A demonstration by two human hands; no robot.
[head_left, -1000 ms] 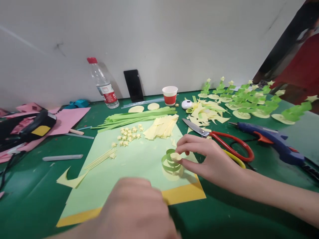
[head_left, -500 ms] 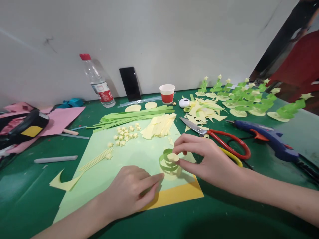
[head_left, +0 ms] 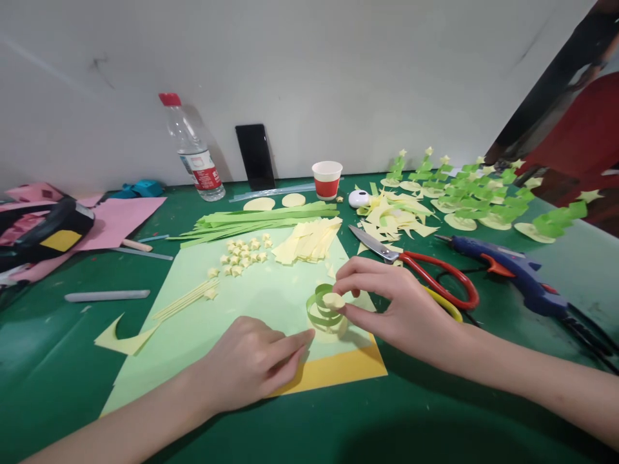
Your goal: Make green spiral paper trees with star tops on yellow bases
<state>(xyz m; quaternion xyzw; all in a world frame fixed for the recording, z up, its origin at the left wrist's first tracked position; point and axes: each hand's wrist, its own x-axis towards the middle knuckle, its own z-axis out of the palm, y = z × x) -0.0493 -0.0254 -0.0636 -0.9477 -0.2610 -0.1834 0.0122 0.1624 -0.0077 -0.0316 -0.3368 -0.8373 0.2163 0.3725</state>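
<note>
My right hand [head_left: 382,293] pinches a small pale yellow paper piece [head_left: 333,301] between thumb and fingertips, at the top of a green paper spiral [head_left: 314,316]. Under the spiral is a pale yellow paper disc [head_left: 329,333], lying on the light green sheet [head_left: 261,293]. Its lower left edge is close to the index fingertip of my left hand [head_left: 265,354], which looks to rest on it or just beside it. That index finger is stretched out, the others are bent, and I see nothing held there. Whether the yellow piece is joined to the spiral I cannot tell.
Red-and-yellow-handled scissors [head_left: 416,261] and a blue glue gun [head_left: 512,264] lie right. Behind are paper stars [head_left: 242,256], green strips [head_left: 261,222], a cup [head_left: 327,180], a bottle [head_left: 198,158] and a phone [head_left: 255,156]. Several star-topped spirals [head_left: 483,193] stand back right.
The view has shifted slightly, so most things sit a little higher in the picture. Both hands keep nearly the same pose around the spiral.
</note>
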